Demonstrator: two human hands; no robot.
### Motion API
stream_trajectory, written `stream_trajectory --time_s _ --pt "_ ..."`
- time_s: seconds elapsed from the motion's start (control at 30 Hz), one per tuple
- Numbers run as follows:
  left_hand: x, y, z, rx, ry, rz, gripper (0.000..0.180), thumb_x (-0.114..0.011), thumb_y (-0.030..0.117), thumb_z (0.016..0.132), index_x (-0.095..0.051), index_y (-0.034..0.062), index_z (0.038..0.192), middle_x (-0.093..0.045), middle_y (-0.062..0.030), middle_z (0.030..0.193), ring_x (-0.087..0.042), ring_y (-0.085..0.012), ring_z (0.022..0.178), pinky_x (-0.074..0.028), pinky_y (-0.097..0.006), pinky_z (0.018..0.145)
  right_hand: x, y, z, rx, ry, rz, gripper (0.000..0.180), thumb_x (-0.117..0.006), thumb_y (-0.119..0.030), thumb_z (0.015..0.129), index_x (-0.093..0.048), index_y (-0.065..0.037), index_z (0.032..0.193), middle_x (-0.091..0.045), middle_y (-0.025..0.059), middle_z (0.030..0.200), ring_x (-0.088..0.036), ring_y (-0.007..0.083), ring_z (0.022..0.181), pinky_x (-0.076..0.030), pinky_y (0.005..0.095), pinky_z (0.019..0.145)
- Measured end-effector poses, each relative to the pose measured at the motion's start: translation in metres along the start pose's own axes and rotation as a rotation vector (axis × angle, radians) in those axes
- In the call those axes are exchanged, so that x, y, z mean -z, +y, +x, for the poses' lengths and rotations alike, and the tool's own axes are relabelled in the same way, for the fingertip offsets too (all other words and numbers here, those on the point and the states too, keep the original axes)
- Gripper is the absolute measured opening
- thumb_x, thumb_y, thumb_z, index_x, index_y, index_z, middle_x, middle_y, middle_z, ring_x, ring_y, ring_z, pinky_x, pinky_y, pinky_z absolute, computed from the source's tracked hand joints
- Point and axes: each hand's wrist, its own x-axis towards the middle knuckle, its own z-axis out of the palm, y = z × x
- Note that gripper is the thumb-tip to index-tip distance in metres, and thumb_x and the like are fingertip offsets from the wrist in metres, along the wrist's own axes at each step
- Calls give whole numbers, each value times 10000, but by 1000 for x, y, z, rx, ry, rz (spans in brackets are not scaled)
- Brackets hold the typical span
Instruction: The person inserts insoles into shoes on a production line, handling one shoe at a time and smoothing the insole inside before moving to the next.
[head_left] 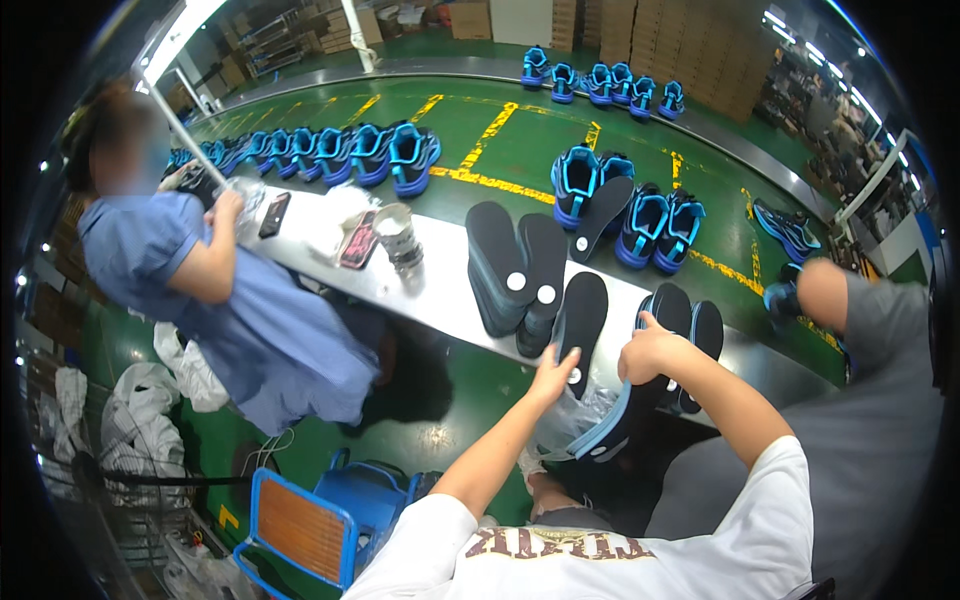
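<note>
My left hand [553, 376] is closed on the heel end of a black insole [585, 312], which points away from me and has a white round sticker. My right hand [655, 355] grips black insoles with light blue edges [606, 422]; how many it holds is hidden. Beneath and between my hands hangs a crumpled clear plastic bag [568, 428]. Just beyond the right hand, more black insoles [708, 335] lie at the bench edge. Two stacks of insoles, a left one [492, 240] and a right one [543, 262], stand past my left hand.
Blue and black shoes [575, 185] line the green conveyor [480, 150] behind the metal bench [440, 290]. A clear jar [398, 238] and a phone [357, 240] sit on the bench. One co-worker [190, 250] stands left, another person's arm [825, 300] is right. A blue chair [300, 525] stands lower left.
</note>
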Motion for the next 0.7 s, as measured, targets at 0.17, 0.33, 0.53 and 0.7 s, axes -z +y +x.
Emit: stream_trajectory --time_s 0.17,0.33,0.53,0.7 --pt "-5 -25 24 9 77 -62 549 -589 314 825 -363 -45 1173 -547 -137 1017 -528 -156 919 -427 -273 794 14 62 88 -38 18 43 341 -483 -105 658 -645 -65 956 -614 121 1008 -516 268 1053 -101 529 1007" --pt "-4 -1 23 -28 70 246 613 -616 358 791 -360 -46 1174 -544 -164 1034 -534 -171 909 -427 -269 788 12 92 138 -155 138 150 330 -485 -195 739 -633 -94 1016 -584 77 1096 -471 242 1113 -36 518 1036" --pt "57 -5 -41 170 -223 615 411 -579 334 781 -499 19 1033 -577 -221 966 -561 -374 906 -440 -391 765 -13 78 145 -260 577 79 248 -490 -227 741 -684 -125 858 -536 121 1110 -407 258 1124 -53 566 1013" --pt "96 -46 -145 278 -290 957 170 -553 197 768 -606 129 914 -505 -82 1139 -413 -313 1094 -317 -484 865 -51 38 133 -520 1062 121 300 -509 -90 709 -585 -28 992 -447 149 1193 -320 267 1207 -173 504 998"
